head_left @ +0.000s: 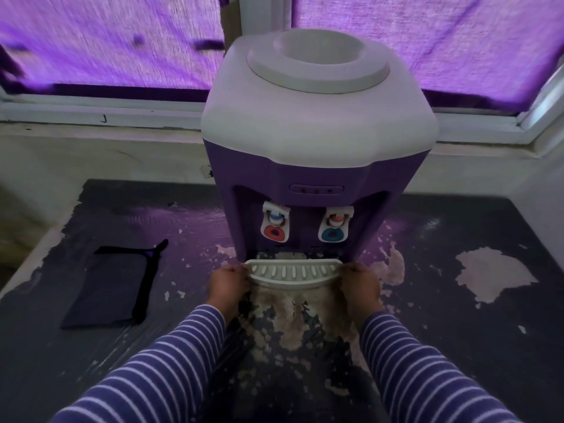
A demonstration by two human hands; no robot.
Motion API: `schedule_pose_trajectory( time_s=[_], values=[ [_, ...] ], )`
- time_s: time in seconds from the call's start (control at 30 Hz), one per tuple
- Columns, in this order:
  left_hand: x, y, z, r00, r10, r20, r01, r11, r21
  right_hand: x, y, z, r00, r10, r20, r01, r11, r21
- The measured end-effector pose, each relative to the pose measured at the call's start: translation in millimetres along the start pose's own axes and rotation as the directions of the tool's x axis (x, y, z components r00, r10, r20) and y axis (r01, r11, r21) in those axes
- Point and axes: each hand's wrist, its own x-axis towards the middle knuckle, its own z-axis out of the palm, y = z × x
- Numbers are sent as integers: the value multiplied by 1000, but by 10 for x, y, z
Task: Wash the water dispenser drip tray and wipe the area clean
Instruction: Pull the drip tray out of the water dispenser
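A purple and white water dispenser (317, 141) stands on a dark table with peeling paint (457, 315). Its white slotted drip tray (293, 274) sits at the foot of the dispenser, below the two taps. My left hand (227, 285) grips the tray's left end and my right hand (360, 285) grips its right end. Both sleeves are purple with white stripes. Stained bare patches lie on the table just in front of the tray.
A folded dark cloth (113, 285) lies on the table to the left. Behind the dispenser runs a white window sill (106, 114) with purple curtains (116, 41) above it. A large bare patch (491, 273) marks the table on the right.
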Motion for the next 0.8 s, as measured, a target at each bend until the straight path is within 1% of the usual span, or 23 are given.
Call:
schedule_pose_trajectory(
  time_s=[0.1, 0.23, 0.4, 0.5, 0.63, 0.8],
  values=[
    [-34, 9, -29, 1000, 4, 19, -4, 1000, -28, -24, -11, -4, 1000, -15, -3, 15, 999, 30],
    [-75, 39, -66, 998, 25, 49, -23, 999, -48, -42, -3, -32, 1000, -11, 27, 8, 993, 115],
    [-137, 65, -148, 995, 62, 75, -56, 995, -78, -87, 17, -65, 997, -50, 58, 39, 984, 174],
    [-193, 76, -194, 995, 70, 64, -63, 992, -105, -138, 22, -78, 994, -70, 80, 52, 978, 204],
    [-295, 72, -250, 996, 72, 50, -63, 985, -158, -211, 15, -111, 992, -72, 103, 39, 958, 285],
    [-486, 74, -336, 996, 93, 12, -88, 976, -201, -295, -35, -174, 983, -106, 153, 53, 948, 315]
  ],
)
